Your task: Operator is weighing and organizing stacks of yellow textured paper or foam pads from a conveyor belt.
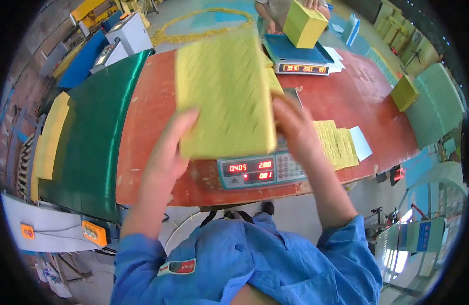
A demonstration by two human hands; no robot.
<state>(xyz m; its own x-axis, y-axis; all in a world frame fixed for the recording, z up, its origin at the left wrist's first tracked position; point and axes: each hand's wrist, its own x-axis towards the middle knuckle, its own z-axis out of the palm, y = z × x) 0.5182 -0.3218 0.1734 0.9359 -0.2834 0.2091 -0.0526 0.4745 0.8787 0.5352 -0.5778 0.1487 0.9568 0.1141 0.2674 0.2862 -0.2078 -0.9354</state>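
Note:
A thick block of yellow sheets, its face marked with rows of short slits, is raised in front of me and slightly blurred by motion. My left hand grips its lower left edge. On its right edge my right hand closes round the block, with some fingers hidden behind it. Beneath the block stands a digital scale with red lit digits; the block hides most of its pan. Right of the scale lie several overlapping yellow sheets with a pale blue sheet beside them.
Across the red table, a co-worker's hand rests on a yellow block on a second scale. A green conveyor belt runs along the left, yellow strips at its side. At right are another yellow block and a green chair.

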